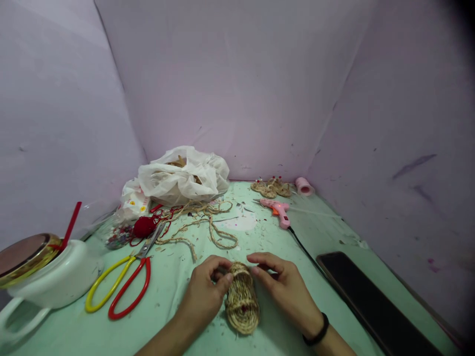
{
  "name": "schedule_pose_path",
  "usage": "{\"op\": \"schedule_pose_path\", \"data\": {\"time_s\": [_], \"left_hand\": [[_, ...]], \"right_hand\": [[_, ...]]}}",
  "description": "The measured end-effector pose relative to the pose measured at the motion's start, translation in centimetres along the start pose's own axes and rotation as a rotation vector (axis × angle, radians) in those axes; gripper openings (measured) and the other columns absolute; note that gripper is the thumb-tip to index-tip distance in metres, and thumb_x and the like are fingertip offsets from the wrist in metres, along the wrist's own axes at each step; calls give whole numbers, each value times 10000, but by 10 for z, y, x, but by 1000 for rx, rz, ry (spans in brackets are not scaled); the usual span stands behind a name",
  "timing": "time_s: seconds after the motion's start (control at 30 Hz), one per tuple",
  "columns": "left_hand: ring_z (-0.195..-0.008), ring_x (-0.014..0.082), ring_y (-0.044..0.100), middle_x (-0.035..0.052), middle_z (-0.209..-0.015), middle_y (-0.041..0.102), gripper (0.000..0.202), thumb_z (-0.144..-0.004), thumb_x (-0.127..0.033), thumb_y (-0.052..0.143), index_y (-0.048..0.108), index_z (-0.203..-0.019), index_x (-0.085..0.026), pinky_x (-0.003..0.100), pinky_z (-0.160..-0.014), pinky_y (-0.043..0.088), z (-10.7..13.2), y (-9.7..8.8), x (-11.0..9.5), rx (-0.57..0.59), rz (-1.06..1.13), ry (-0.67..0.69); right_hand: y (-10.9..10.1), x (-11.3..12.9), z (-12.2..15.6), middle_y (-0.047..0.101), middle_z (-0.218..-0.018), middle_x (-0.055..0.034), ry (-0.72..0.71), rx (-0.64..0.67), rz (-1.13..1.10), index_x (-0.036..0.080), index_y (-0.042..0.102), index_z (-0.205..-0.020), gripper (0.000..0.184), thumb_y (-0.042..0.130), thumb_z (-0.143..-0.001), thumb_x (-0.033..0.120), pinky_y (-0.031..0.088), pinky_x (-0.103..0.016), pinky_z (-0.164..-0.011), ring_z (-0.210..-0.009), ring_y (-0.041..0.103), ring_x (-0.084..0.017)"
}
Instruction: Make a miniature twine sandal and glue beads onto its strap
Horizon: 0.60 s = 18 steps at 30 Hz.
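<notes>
A small slipper of coiled, braided straw (242,311) lies on the green table at the front middle, with a strap across its upper end. My left hand (210,284) has thumb and fingers closed on the slipper's upper left edge. On the other side, my right hand (280,282) is open, index finger and thumb apart; its thumb tip is close to the upper right edge, and I cannot tell whether it touches. A black band circles my right wrist.
Scissors (128,277) with yellow and red handles lie left, beside a white mug (63,277). Behind are red yarn (144,227), braided straw cord (218,240) and a white plastic bag (185,178). A pink glue gun (278,210), more straw slippers (265,189) and a dark phone-like slab (371,301) are right.
</notes>
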<state>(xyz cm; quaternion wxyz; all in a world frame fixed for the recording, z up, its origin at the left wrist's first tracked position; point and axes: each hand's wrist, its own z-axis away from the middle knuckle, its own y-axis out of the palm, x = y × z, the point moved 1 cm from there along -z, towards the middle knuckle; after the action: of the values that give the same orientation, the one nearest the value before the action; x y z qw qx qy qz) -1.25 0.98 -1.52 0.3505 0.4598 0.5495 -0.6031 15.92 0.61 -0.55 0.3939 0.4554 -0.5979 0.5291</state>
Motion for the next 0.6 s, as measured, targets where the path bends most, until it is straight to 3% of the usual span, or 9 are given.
{"op": "schedule_pose_path", "data": {"time_s": [0.27,0.47,0.53,0.6], "left_hand": [[-621,116,516,27,-831,583,144,-683,-200,569,604,-818,-165,233,-601,428,1,0,-1,-45,13,45],[-332,83,405,-66,-489,457,174,-697,-276,486,531,-821,-163,192,-343,295,-4,0,9,-129,225,-286],[-337,80,407,-61,-499,462,170,-669,-273,514,550,-785,-154,195,-346,308,-4,0,9,-131,216,-271],[-399,81,442,-30,-571,511,152,-651,-256,544,593,-744,-146,200,-383,348,-4,0,7,-109,149,-171]], "right_hand": [[4,-4,0,689,-866,-60,-41,76,62,191,683,-830,149,565,-743,217,491,-325,-734,-820,626,-205],[3,-6,-1,681,-879,-69,-58,67,109,177,677,-869,186,520,-790,235,481,-332,-757,-825,619,-200],[5,-6,0,677,-912,-65,-116,96,102,190,679,-899,196,513,-795,207,480,-321,-772,-853,616,-192],[8,-6,1,679,-922,-58,-172,124,106,208,683,-909,209,513,-793,173,480,-311,-777,-861,615,-184]]}}
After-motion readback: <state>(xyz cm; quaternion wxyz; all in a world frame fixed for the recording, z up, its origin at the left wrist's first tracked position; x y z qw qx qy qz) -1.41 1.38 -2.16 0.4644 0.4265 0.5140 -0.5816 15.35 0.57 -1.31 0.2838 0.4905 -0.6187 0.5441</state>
